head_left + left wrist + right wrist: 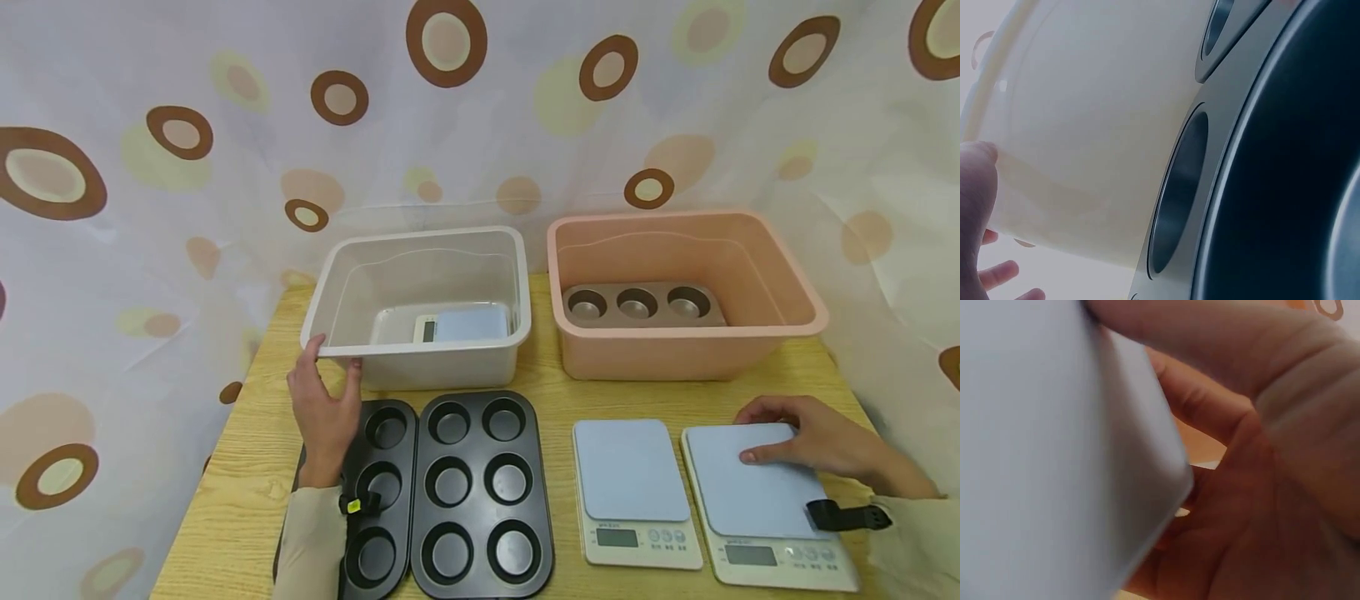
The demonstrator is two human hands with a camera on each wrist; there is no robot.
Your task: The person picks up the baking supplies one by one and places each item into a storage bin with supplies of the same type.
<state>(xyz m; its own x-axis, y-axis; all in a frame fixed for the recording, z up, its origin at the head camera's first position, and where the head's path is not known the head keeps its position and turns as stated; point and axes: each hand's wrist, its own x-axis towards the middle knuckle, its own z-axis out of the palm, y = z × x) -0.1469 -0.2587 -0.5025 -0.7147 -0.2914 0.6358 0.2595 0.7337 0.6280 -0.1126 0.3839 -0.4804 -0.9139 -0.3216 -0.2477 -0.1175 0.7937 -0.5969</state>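
My left hand [326, 408] grips the front left corner of a white plastic bin [435, 368]. The thumb lies against the outer wall below the rim, also visible in the left wrist view. Inside that bin is a kitchen scale [472, 325] with a pale blue plate. At the far right, my right hand [825, 446] holds another kitchen scale [757, 500] by its upper right part. In the right wrist view the thumb [1210, 337] presses on its top while the other fingers go behind its edge. A third kitchen scale [633, 475] lies just left of it.
Two dark muffin pans [478, 479] lie side by side in front of the white bin; the left forearm covers part of the left one. Beside the white bin stands a pink bin [637, 354] with a brown muffin pan [663, 310] inside. A patterned curtain [480, 125] hangs behind the wooden table [217, 508].
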